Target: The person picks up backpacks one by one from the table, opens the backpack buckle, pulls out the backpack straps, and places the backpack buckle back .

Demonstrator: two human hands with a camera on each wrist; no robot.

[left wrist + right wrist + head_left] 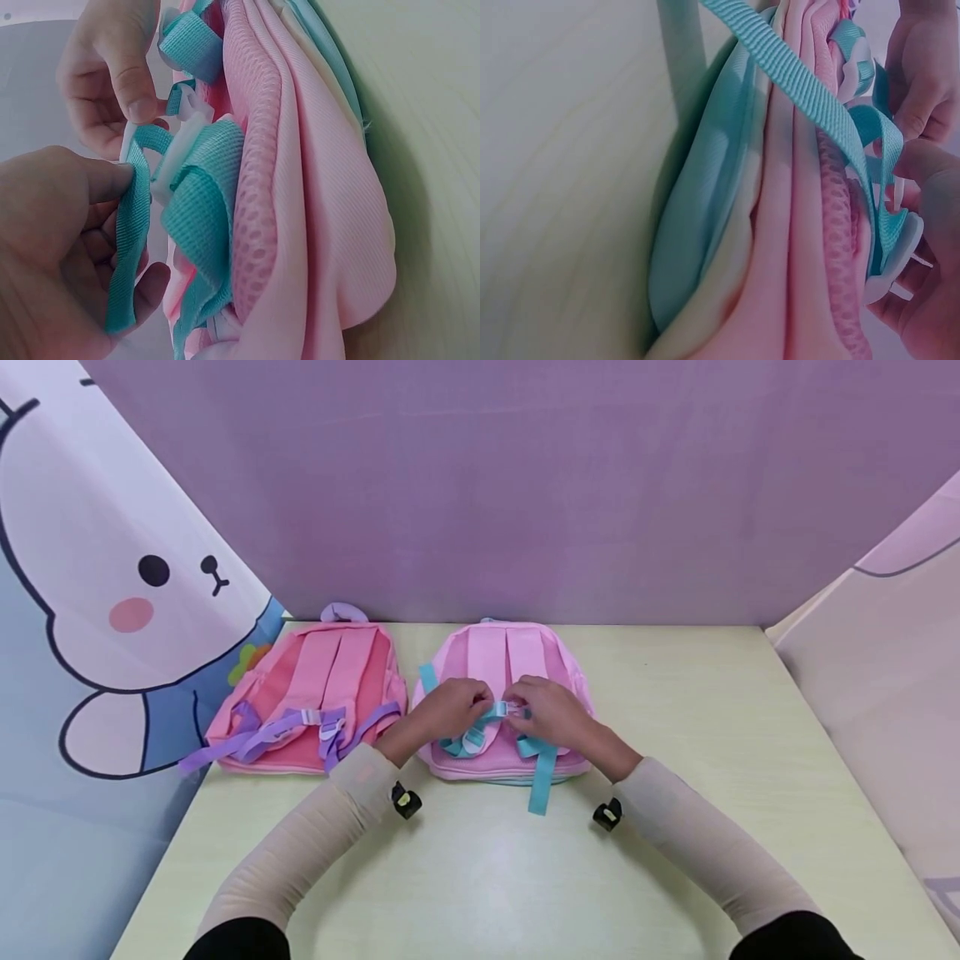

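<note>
A pink backpack (525, 647) with teal straps lies on the table, its shoulder-strap side facing up. Above it my left hand (459, 706) pinches a teal webbing strap (131, 232) between thumb and fingers; part of the strap hangs across the palm. Opposite, my right hand (551, 712) pinches a whitish plastic buckle (512, 707) at the end of that strap, thumb against fingers. The two hands' fingertips almost meet in the left wrist view. A white strap adjuster (896, 259) sits beside the right fingers. Another teal strap end (543, 785) dangles over the bag's front edge.
Left of this bag lies a coral-pink backpack (300, 664) with purple straps (281, 727), close to my left forearm. Both bags are on a pale wooden table (697, 710). A purple partition (525, 493) rises behind the table, and a cartoon-printed panel (97, 610) stands at the left.
</note>
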